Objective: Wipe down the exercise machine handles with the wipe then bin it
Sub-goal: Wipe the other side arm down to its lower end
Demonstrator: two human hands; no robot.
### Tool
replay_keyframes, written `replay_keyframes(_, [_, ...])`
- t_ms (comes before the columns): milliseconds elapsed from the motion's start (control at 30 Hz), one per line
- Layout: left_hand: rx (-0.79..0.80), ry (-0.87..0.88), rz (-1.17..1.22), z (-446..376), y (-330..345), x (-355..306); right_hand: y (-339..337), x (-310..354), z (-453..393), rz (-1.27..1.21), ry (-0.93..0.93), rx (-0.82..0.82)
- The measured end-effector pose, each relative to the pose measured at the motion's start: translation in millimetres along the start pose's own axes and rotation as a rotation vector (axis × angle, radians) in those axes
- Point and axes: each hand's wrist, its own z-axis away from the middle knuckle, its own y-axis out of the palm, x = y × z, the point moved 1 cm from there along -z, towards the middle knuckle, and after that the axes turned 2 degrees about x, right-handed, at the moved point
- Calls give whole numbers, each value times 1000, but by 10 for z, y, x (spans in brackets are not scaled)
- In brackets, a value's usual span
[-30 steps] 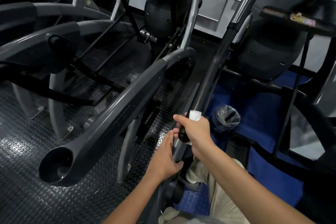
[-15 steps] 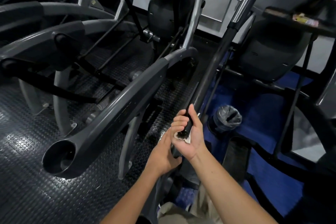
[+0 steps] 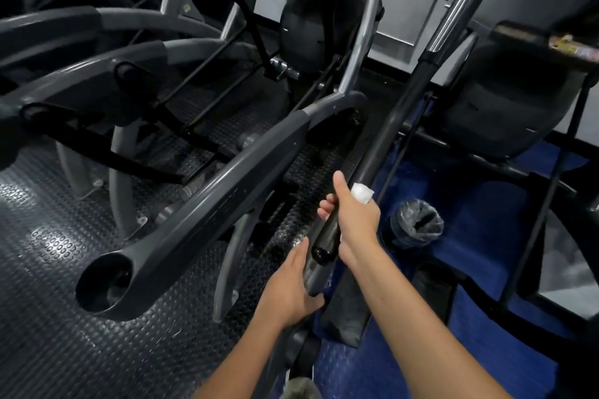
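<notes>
Two hands on one elliptical handle (image 3: 382, 155), a long black bar running from upper right down to its rounded end cap near frame centre.

Right hand (image 3: 353, 220): grip closed around the handle just above the end cap, thumb pointing up along the bar. White wipe (image 3: 362, 193) is trapped between the palm and the bar; a folded wad of it sticks out at the top of the fist, on the side away from the thumb. The rest of the wipe is hidden inside the grip.

Left hand (image 3: 296, 285): lower down, grip curled around a grey bar (image 3: 312, 272) that lies just under the handle's end cap. Fingers wrap to the far side and are mostly out of sight.

Bin (image 3: 416, 225): small, round, lined with a clear plastic bag, standing on the blue floor mat (image 3: 479, 227) just right of the right hand. Contents cannot be made out.

Left of the handle, a thick dark grey arm (image 3: 207, 220) of the neighbouring machine runs diagonally and ends in an open hollow tube end at lower left. Black studded rubber floor (image 3: 64, 334) under that machine. More grey machine frames fill the upper left; a dark flywheel housing (image 3: 505, 113) sits at upper right.
</notes>
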Motion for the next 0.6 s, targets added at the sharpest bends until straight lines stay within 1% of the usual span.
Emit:
replay_keyframes(133, [-28,35,103,20,-66,-68,-115,-55,49,-263,291,349])
replay_keyframes(200, [-34,66,101,-4,-53,-55,-173,-179,74,-409,390,474])
replay_keyframes(267, [-55,65,89,-35,-17,-29,-178,-259,123,-513,451,527])
replay_keyframes(333, [-49,74,-8,-122,-13,-31,-181,-278,194,-474,462,499])
replay_keyframes(400, [6,70,-231,-229,-76,-66,-181,-284,307,-341,475,439])
replay_keyframes(433, [67,56,-221,-292,-48,-56,-169,-277,368,-255,463,397])
replay_keyframes(467, [64,68,-192,-333,-64,-81,-146,-283,432,-144,433,349])
replay_keyframes(500, [-9,72,-182,-365,-85,-144,-124,-284,492,-24,384,280])
replay_keyframes(533, [-42,26,-75,-356,-74,-197,-109,-288,515,74,305,181])
replay_keyframes(567, [-58,18,-60,-359,-73,-210,-91,-269,512,142,209,79])
replay_keyframes(600, [-65,44,-142,-380,-45,-155,-74,-238,468,200,106,-7])
